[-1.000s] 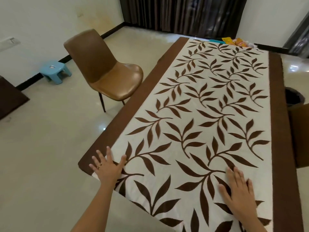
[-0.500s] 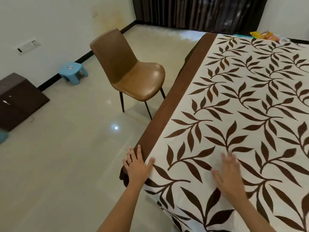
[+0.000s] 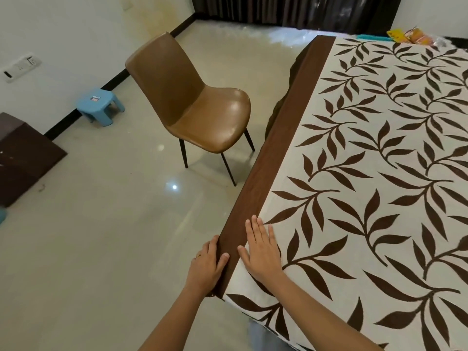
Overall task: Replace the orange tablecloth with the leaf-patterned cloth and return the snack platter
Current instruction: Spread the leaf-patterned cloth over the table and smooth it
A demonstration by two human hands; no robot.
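Head view: left hand (image 3: 209, 264) at near left corner of table (image 3: 278, 153), fingers curled over edge, thumb on bare brown strip; right hand (image 3: 262, 257) just beside it, flat, fingers straight, pressing leaf cloth (image 3: 379, 173), holding nothing. Risk: palm push skews cloth against table edge or rucks it. Chair (image 3: 192, 105) left of table could block walk to far end. Stool (image 3: 100, 105) farther left. Snack platter (image 3: 405, 36) at table's far end, partly seen; cloth tug might drag it
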